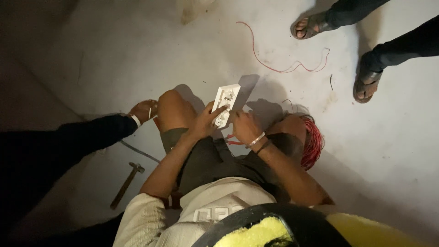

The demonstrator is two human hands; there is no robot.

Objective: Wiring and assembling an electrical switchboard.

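Note:
I look down at my knees while squatting on a pale floor. My left hand (206, 121) grips a white rectangular switch plate (225, 103) from below, back side up, fingers across its lower half. My right hand (243, 126), with bangles on the wrist, is closed against the plate's lower right edge, touching it; whether it also holds something small is hidden. A coil of red wire (313, 142) rests against my right knee.
A hammer (126, 184) lies on the floor at the lower left. Another person's dark-sleeved arm and hand (143, 110) reach in from the left. A loose red wire (283, 64) curls on the floor. A bystander's sandalled feet (366, 84) stand at the top right.

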